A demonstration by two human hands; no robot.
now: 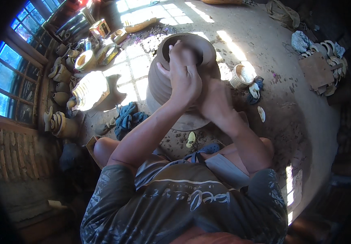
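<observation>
A large grey-brown clay pot (159,89) with a ridged wall and a wide rim stands upright in front of me on a round base (189,123). My left hand (185,75) is over its near rim, thumb spread to the left and fingers reaching to the mouth; the fingertips are partly blurred. Low against the near right of the wall, my right hand (217,99) is smeared by motion, its fingers hidden. I cannot make out a tool in either hand.
Right of the pot stands a whitish bucket (242,76), with a dark cloth (253,95) beside it. A blue-green cloth (127,119) lies at left. Several clay vessels line the windowed wall, among them a sunlit ridged one (91,90). Stacked pieces (326,67) sit far right.
</observation>
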